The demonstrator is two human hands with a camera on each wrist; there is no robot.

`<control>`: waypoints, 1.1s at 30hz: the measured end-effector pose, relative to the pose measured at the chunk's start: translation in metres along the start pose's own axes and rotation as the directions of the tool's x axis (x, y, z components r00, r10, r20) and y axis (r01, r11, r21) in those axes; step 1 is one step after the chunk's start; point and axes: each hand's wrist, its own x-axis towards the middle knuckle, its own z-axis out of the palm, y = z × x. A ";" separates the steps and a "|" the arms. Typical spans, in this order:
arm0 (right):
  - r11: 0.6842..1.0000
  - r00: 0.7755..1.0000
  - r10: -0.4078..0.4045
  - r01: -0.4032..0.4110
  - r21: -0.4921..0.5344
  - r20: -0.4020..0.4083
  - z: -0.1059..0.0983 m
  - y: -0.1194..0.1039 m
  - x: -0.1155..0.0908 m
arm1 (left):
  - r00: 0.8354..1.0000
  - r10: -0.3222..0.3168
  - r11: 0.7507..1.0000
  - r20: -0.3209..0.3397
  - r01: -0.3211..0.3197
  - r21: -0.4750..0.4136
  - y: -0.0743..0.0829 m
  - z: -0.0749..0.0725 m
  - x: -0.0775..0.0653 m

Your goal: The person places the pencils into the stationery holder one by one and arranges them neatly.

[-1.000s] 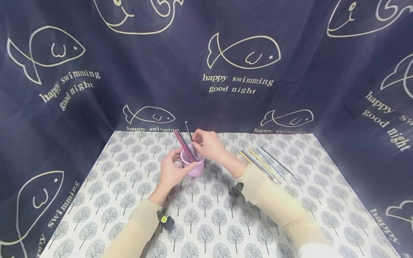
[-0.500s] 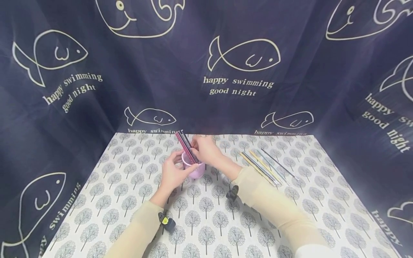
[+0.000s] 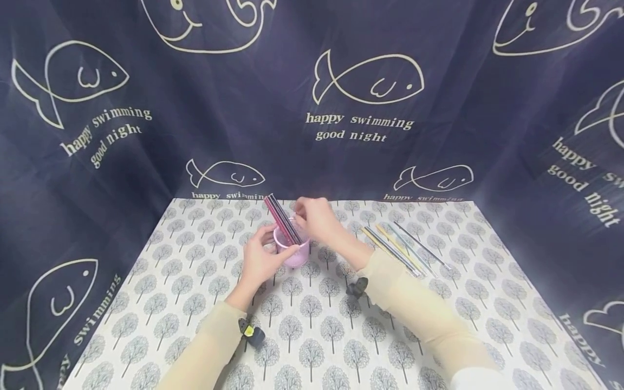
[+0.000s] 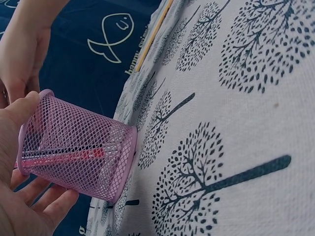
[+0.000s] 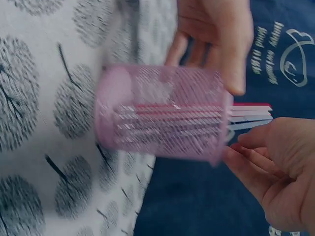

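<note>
My left hand (image 3: 260,257) grips a pink mesh pen cup (image 3: 296,259) standing on the cloth, thumb on the near rim and fingers round its far left side. Slim pencil-like sticks (image 3: 281,218), red and dark, lean to the left out of it. Through the mesh of the cup (image 4: 78,142) in the left wrist view, a red end shows near the base. My right hand (image 3: 319,219) is at the cup's right rim. In the right wrist view its fingertips (image 5: 234,155) lie right by that rim, close to the sticks' upper ends, with no stick seen between them.
To the right, several loose slim sticks (image 3: 397,249) in yellow, blue and dark colours lie slanted on the tree-print cloth (image 3: 312,325). A dark blue fish-print curtain (image 3: 292,151) rises behind the table and at both sides.
A dark stick that my right hand held upright over the cup went down into it and now leans with the others. The right hand let go and drew slightly right; my left hand stayed.
</note>
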 end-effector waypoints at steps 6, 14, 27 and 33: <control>1.000 0.997 0.003 -0.002 0.021 -0.076 -0.030 0.024 -0.006 | 0.999 -0.045 0.999 0.006 0.045 -0.006 0.001 0.001 -0.002; 0.997 0.992 0.069 -0.071 -0.017 -0.110 -0.080 0.074 -0.016 | 0.999 -0.050 0.999 0.015 0.050 0.012 0.001 0.001 0.000; 0.983 0.995 0.096 -0.092 -0.158 0.020 -0.092 0.130 -0.056 | 0.998 -0.068 0.998 0.016 0.068 -0.016 0.004 -0.003 -0.001; 0.979 0.993 0.067 -0.046 -0.201 0.102 -0.074 0.150 -0.075 | 0.998 -0.060 0.998 0.022 0.061 -0.021 0.002 -0.002 0.001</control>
